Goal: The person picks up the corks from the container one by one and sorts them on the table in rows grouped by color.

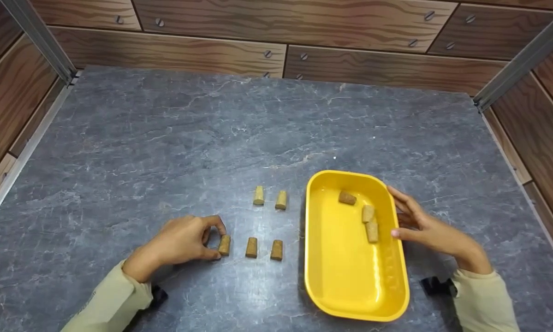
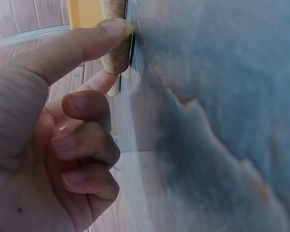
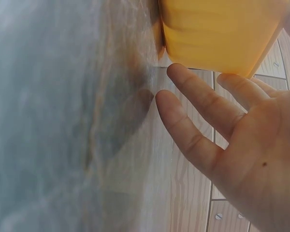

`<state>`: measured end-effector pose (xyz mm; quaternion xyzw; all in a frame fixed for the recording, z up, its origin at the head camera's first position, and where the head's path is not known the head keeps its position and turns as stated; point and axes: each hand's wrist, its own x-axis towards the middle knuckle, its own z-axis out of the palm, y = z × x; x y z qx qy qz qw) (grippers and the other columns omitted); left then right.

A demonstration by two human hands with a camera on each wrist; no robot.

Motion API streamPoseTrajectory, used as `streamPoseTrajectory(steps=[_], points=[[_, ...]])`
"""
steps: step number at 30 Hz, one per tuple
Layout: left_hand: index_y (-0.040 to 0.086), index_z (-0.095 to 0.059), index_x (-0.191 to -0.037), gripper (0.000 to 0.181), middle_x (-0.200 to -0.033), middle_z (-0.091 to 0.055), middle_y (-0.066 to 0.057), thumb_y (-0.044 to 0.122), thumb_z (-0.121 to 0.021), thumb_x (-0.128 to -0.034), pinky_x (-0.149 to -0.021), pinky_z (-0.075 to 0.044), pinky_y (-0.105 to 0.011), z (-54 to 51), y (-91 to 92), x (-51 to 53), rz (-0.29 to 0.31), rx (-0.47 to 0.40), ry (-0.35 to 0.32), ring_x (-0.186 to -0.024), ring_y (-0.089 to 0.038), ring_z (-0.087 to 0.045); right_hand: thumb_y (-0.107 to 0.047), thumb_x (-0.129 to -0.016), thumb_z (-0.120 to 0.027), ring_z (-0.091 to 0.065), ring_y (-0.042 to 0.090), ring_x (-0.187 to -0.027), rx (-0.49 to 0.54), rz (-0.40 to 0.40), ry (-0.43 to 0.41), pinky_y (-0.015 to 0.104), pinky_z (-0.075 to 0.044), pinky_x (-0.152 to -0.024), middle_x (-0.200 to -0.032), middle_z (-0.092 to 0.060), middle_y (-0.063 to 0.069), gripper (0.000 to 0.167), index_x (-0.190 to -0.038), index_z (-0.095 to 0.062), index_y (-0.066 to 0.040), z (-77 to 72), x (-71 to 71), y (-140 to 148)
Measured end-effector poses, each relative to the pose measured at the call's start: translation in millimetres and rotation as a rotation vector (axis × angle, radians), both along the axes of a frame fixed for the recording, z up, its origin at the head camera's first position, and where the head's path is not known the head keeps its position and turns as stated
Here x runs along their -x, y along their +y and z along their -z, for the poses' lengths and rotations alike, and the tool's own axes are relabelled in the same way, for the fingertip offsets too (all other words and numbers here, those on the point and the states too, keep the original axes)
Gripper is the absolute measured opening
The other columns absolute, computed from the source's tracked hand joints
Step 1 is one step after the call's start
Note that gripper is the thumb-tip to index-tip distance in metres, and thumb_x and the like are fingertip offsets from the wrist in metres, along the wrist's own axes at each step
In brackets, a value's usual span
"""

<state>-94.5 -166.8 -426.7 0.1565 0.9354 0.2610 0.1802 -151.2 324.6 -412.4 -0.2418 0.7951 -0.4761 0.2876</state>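
My left hand (image 1: 180, 240) pinches a brown tapered cork (image 1: 225, 245) between thumb and index finger. The cork stands on the table at the left end of the front row; in the left wrist view the other fingers (image 2: 89, 145) are curled beside it. Right of it stand two darker corks (image 1: 252, 247), and behind them two paler corks (image 1: 258, 195). My right hand (image 1: 431, 233) rests against the right side of a yellow tray (image 1: 336, 272), thumb at the rim, with fairly straight fingers (image 3: 203, 99) along its outer wall. Inside the tray lie three corks (image 1: 347, 198).
The grey marbled table (image 1: 202, 120) ends at wood-patterned panels (image 1: 188, 50) at the back and both sides. Metal posts (image 1: 45, 41) rise at its far corners. Small white specks (image 1: 335, 157) lie behind the tray.
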Motion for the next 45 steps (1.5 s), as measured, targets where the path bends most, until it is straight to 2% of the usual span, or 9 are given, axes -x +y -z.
streamPoseTrajectory(steps=[9, 13, 17, 25, 30, 33, 38, 45], points=[[0.025, -0.063, -0.1, 0.039, -0.066, -0.053, 0.009, 0.028, -0.085, -0.0682, -0.054, -0.036, -0.029, -3.0, -0.5, 0.5, -0.008, 0.002, -0.028, -0.057, -0.009, -0.046, -0.004, -0.096, -0.054, -0.051, -0.005, -0.122, 0.0, 0.002, 0.01, 0.02, -0.047, -0.094, -0.157, -0.006, 0.03, 0.082, -0.155, 0.001, -0.017, 0.7, 0.6, 0.5], [0.023, -0.063, -0.107, 0.043, -0.069, -0.056, 0.007, 0.032, -0.084, -0.0706, -0.054, -0.037, -0.028, -12.8, -0.8, 1.2, 0.004, -0.023, -0.012, -0.058, -0.008, -0.046, -0.004, -0.096, -0.056, -0.051, -0.004, -0.121, -0.005, 0.005, 0.034, 0.02, -0.047, -0.094, -0.157, -0.009, 0.03, 0.083, -0.155, 0.0, -0.016, 1.0, 0.7, 0.5], [0.02, -0.064, -0.113, 0.044, -0.069, -0.057, 0.006, 0.035, -0.081, -0.075, -0.052, -0.037, -0.025, -28.5, 4.2, 3.9, 0.03, -0.065, 0.063, -0.057, -0.006, -0.045, -0.004, -0.096, -0.056, -0.051, -0.004, -0.121, -0.006, 0.003, 0.046, 0.019, -0.046, -0.094, -0.157, -0.009, 0.03, 0.083, -0.155, 0.0, -0.016, 0.9, 0.6, 0.8], [0.023, -0.063, -0.117, 0.045, -0.07, -0.057, 0.01, 0.036, -0.079, -0.0772, -0.056, -0.038, -0.022, -61.5, 41.9, 14.5, 0.113, -0.148, 0.196, -0.058, -0.003, -0.045, -0.005, -0.096, -0.055, -0.05, -0.006, -0.122, -0.014, 0.014, 0.027, 0.019, -0.046, -0.094, -0.158, -0.01, 0.027, 0.082, -0.155, 0.0, -0.018, 0.0, -0.1, 1.8], [0.024, -0.063, -0.117, 0.044, -0.072, -0.058, 0.008, 0.036, -0.079, -0.0773, -0.057, -0.037, -0.022, -69.9, 70.2, 22.5, 0.18, -0.207, 0.259, -0.059, -0.004, -0.043, -0.006, -0.096, -0.055, -0.05, -0.005, -0.122, -0.009, 0.012, 0.029, 0.019, -0.045, -0.095, -0.158, -0.014, 0.027, 0.082, -0.155, 0.0, -0.017, 0.7, 0.1, 0.6], [0.022, -0.063, -0.117, 0.043, -0.073, -0.059, 0.008, 0.036, -0.078, -0.0788, -0.057, -0.036, -0.021, -72.0, 84.8, 28.5, 0.211, -0.245, 0.267, -0.059, -0.004, -0.043, -0.006, -0.096, -0.056, -0.05, -0.005, -0.122, -0.013, 0.012, 0.04, 0.018, -0.044, -0.095, -0.157, -0.016, 0.027, 0.082, -0.155, 0.0, -0.016, 1.0, 0.4, -0.1], [0.019, -0.063, -0.118, 0.043, -0.071, -0.057, 0.007, 0.036, -0.077, -0.081, -0.056, -0.034, -0.02, -75.2, 102.6, 36.6, 0.235, -0.308, 0.234, -0.057, -0.003, -0.041, -0.006, -0.096, -0.056, -0.05, -0.005, -0.121, -0.022, 0.015, 0.04, 0.019, -0.044, -0.095, -0.158, -0.014, 0.026, 0.082, -0.155, 0.0, -0.018, 0.9, 0.8, -0.3], [0.019, -0.063, -0.118, 0.043, -0.071, -0.054, 0.009, 0.037, -0.077, -0.0812, -0.058, -0.036, -0.018, -79.2, 125.3, 43.3, 0.27, -0.367, 0.204, -0.06, -0.003, -0.045, -0.006, -0.096, -0.056, -0.05, -0.006, -0.121, -0.027, 0.021, 0.05, 0.019, -0.044, -0.095, -0.157, -0.015, 0.027, 0.083, -0.155, 0.0, -0.018, 2.0, -0.3, 0.7]])
